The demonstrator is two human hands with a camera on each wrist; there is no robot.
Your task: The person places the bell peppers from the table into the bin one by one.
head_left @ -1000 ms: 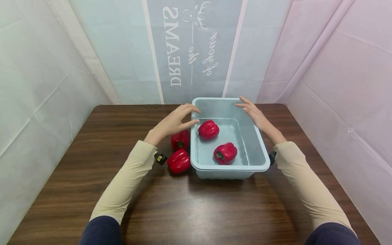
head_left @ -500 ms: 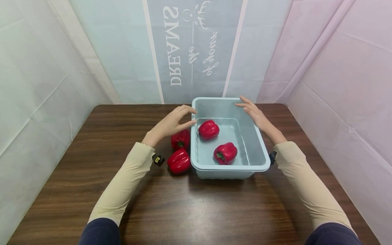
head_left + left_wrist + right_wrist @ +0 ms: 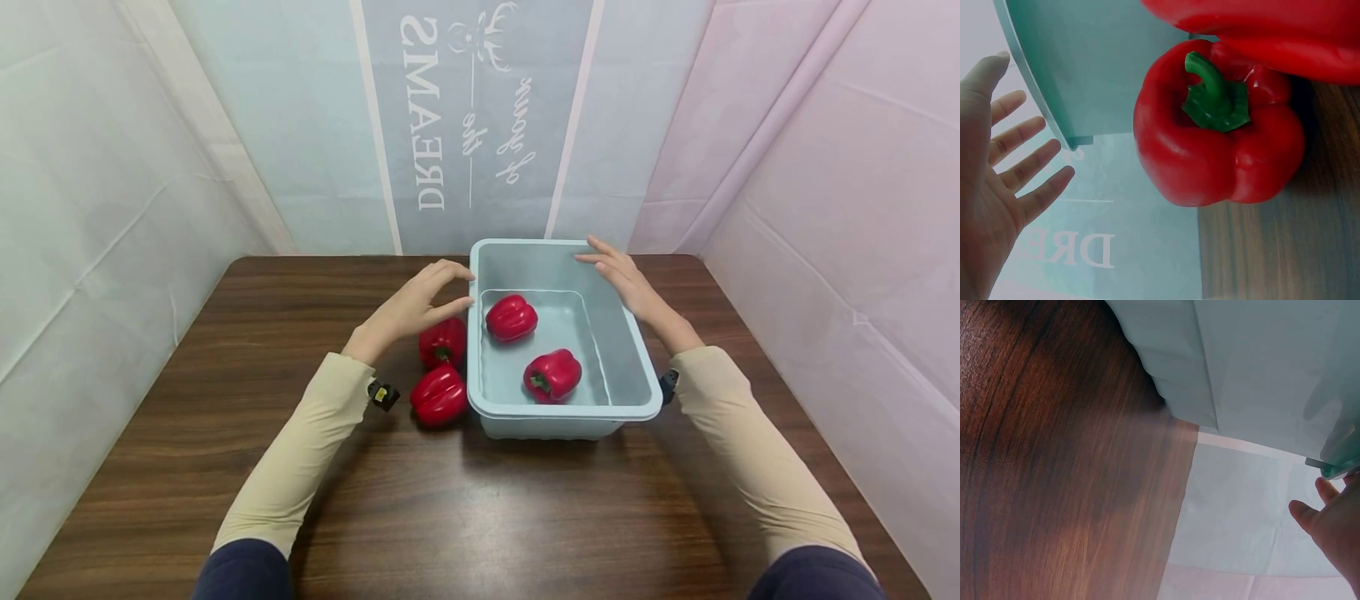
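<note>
A light blue plastic bin stands on the table with two red bell peppers inside, one farther back and one nearer the front. Just outside its left wall lie two more, a rear bell pepper and a front bell pepper. My left hand hovers above the rear one, relaxed fingertips right at the bin's left rim. In the left wrist view its fingers are spread and hold nothing. Over the right rim lies my right hand, fingers extended; the right wrist view shows it by the bin's edge.
The dark wooden table reaches back to a pale blue cloth with mirrored lettering. White cloth walls enclose both sides. A small black camera is strapped at the left wrist, close to the front pepper outside the bin.
My left hand has drawn slightly left, its fingertips moving from over the bin's inside back to the left rim. The right hand, bin and peppers have stayed put.
</note>
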